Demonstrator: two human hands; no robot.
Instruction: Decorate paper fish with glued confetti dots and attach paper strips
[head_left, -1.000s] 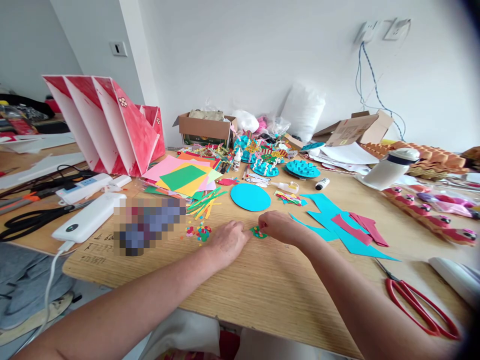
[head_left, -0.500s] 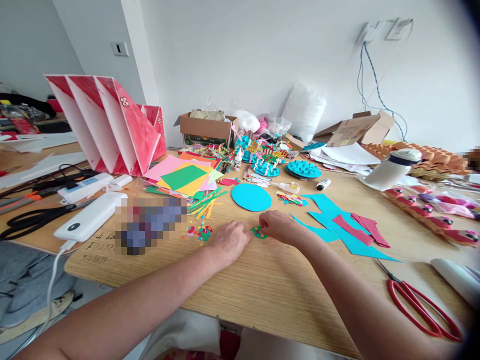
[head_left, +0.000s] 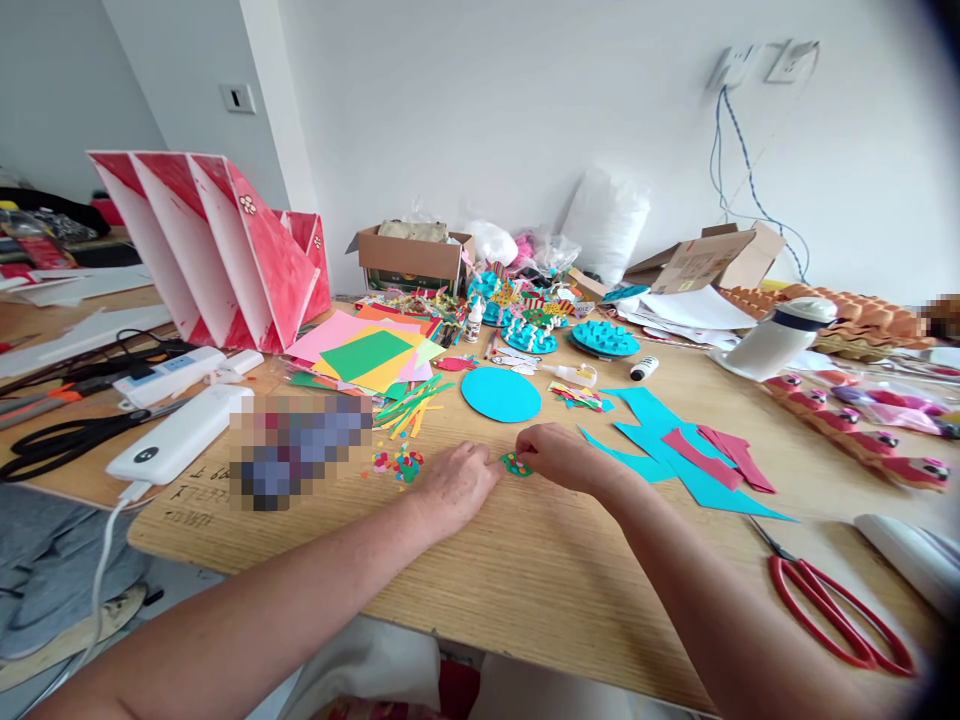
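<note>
A small green paper piece (head_left: 516,464) with coloured dots on it lies on the table between my two hands. My left hand (head_left: 459,486) rests on the tabletop, its closed fingertips holding the left edge of this piece. Over the right side of it, my right hand (head_left: 556,456) is bent into a pinch; whatever is between those fingertips is hidden. Just beyond my hands lies a blue paper oval (head_left: 500,394). Loose coloured paper dots (head_left: 407,466) are scattered to the left of my left hand.
Blue paper offcuts (head_left: 652,440) and red paper strips (head_left: 705,460) lie to the right, with red-handled scissors (head_left: 832,610) nearer me. Green and yellow strips (head_left: 409,405), coloured sheets (head_left: 367,357), a glue bottle (head_left: 576,375) and a white power bank (head_left: 180,432) are around.
The whole view has shifted very slightly. Both hands stay in the same place at the green paper piece, with no clear difference in their grip.
</note>
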